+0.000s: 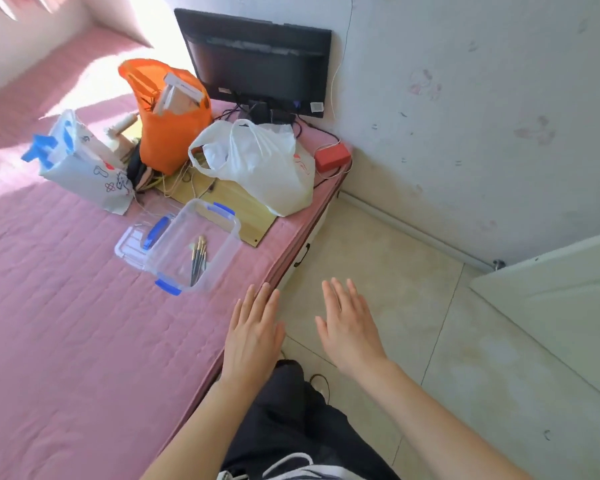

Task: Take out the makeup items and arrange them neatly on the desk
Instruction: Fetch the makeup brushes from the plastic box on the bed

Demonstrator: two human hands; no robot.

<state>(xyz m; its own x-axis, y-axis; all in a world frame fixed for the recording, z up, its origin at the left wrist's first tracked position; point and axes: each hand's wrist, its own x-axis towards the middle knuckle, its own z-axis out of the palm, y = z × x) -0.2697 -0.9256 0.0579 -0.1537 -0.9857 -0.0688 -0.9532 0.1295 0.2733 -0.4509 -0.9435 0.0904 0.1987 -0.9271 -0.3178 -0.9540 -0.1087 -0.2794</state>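
- Room with a scuffed white wall (pixel 465 98) and a pale tiled floor (pixel 395 271). A bed under a pink quilted cover (pixel 66 306) fills the left side of the view, and no desk can be made out.
- A clear plastic box (pixel 175 251) with blue latches sits open on the cover near the bed's edge, at 11 o'clock from the hands.
- Makeup brushes (pixel 198 259), a small bundle with dark handles, lie inside the box against its right wall, bristles toward 12 o'clock.
- The lid (pixel 136 242), with a blue handle, lies flat just beside the box at its 9 o'clock.
- A wooden board (pixel 243 209) is at the box's 1 o'clock, with a white plastic bag (pixel 264 168) resting on it.
- An orange bag (pixel 168 136) and a printed bag (pixel 80 168) stand at the box's 11 and 10 o'clock.
- A dark monitor (pixel 257 60) stands against the wall at 12 o'clock, with a red box (pixel 332 156) at its 4 o'clock.
- The left hand (pixel 253 337) is flat, palm down, over the bed's edge, fingers straight and close together, holding nothing. Contact with the cover cannot be told.
- The right hand (pixel 352 330) is flat over the floor, fingers straight and slightly spread, holding nothing, and sits apart from the left at its 3 o'clock.
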